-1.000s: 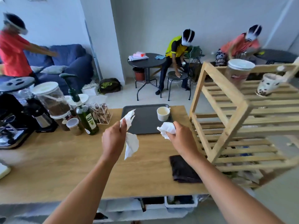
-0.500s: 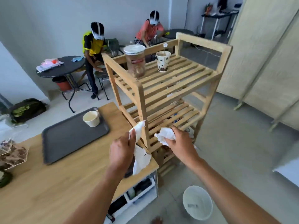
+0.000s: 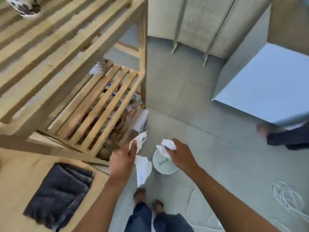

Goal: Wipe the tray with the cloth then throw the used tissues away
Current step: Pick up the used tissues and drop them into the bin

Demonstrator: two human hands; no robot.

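Now both hands are out over the floor, each pinching used tissue. The left hand (image 3: 122, 162) is closed on a long tissue (image 3: 142, 166) that sticks up past the knuckles and hangs in a loose tail below them; the right hand (image 3: 179, 155) is closed around a crumpled tissue wad (image 3: 164, 147). The small white bin (image 3: 163, 163) stands on the grey floor right under them, the wad already above its rim and the hanging tail just beside its left edge. The dark folded cloth (image 3: 58, 193) lies on the corner of the wooden counter (image 3: 18, 178), well apart from the hands, beside the slatted wooden shelf (image 3: 75, 67). The tray is out of sight, so I cannot say how clean it is, though the cloth being set down suggests the wiping is done.

The tissue is almost weightless, soft and limp, and probably damp in places, so it may cling to fingers or tear if pulled. A light pinch is plenty. The wad should drop straight once the fingers open. The long piece is the awkward one: its tail can flutter and drift sideways past the rim, so I would bring it low over the middle of the bin before letting go.
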